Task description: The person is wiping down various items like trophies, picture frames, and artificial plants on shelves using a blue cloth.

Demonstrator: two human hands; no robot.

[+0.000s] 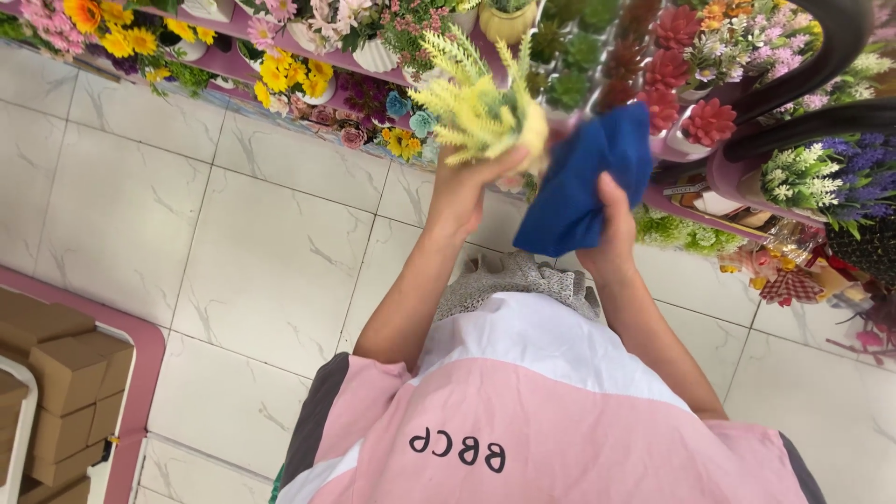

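My left hand [471, 182] is closed around the base of a small artificial plant [476, 98] with pale yellow-green fronds, held up in front of the shelves. My right hand [611, 219] grips a dark blue cloth [588, 177] that drapes beside and touches the plant's base. The plant's pot is hidden by my fingers and the cloth. Both forearms rise from my pink and white shirt at the bottom of the view.
Pink shelves [233, 61] along the top carry many small potted artificial flowers, among them yellow blooms [294, 73], red succulents [672, 47] and purple sprigs [849, 173]. Several brown cardboard boxes [65, 373] are stacked at bottom left. The floor is white marble-look tile [261, 261].
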